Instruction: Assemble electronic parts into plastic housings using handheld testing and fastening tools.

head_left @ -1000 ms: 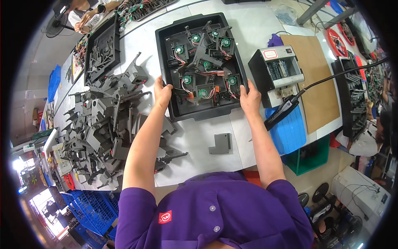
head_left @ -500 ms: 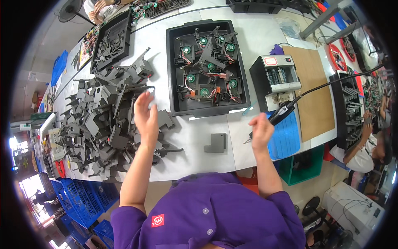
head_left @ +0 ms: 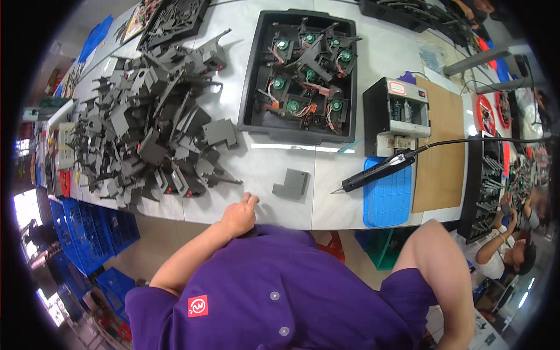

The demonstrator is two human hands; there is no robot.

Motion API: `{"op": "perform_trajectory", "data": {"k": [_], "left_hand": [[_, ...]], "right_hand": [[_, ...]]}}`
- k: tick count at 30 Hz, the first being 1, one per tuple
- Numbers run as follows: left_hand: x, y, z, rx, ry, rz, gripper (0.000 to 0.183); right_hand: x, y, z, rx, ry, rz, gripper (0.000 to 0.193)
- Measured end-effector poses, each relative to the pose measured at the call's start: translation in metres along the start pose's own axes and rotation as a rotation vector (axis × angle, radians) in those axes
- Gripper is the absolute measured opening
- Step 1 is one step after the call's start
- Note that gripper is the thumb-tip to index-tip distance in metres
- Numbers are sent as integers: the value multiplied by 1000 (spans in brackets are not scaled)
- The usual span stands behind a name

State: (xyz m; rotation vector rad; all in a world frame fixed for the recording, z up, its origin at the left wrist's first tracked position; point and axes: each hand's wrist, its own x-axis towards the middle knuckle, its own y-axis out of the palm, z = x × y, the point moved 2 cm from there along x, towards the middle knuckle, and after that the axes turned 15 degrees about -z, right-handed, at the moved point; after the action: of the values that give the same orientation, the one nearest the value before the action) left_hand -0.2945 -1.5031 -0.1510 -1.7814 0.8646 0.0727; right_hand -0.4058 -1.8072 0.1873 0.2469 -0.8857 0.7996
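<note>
My left hand (head_left: pixel 239 217) is at the table's front edge, close to my body. Its fingers are loosely bent and apart, with nothing visible in them, though its underside is hidden. Just beyond it to the right, a flat grey L-shaped plastic part (head_left: pixel 291 184) lies on the white table. My right forearm (head_left: pixel 452 265) bends down at the right, and the hand itself is out of the picture. A black corded electric screwdriver (head_left: pixel 379 171) rests over a blue plastic basket (head_left: pixel 387 201), its tip pointing left.
A large heap of grey plastic parts (head_left: pixel 131 125) covers the table's left. A black tray (head_left: pixel 248 111) of assemblies with green round pieces stands at the back middle. Right of it are a screw feeder (head_left: pixel 392 119) and brown board (head_left: pixel 446 169). A co-worker (head_left: pixel 506 251) sits far right.
My left hand has drawn back from the heap to the front edge. My right hand has left the screwdriver's side and gone out of view. The whole view has shifted and tilted.
</note>
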Motion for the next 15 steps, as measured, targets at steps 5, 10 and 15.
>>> {"op": "perform_trajectory", "data": {"k": [5, 10, 15], "left_hand": [[27, 1, -32, 166, 99, 124, 30], [19, 2, -19, 103, -59, 141, 30], [24, -4, -30, 81, -48, 140, 28]], "right_hand": [[34, -61, -85, -4, 14, -72, 21], [-16, -18, 19, 104, 12, -72, 21], [26, -75, -91, 59, 17, -140, 21]]}}
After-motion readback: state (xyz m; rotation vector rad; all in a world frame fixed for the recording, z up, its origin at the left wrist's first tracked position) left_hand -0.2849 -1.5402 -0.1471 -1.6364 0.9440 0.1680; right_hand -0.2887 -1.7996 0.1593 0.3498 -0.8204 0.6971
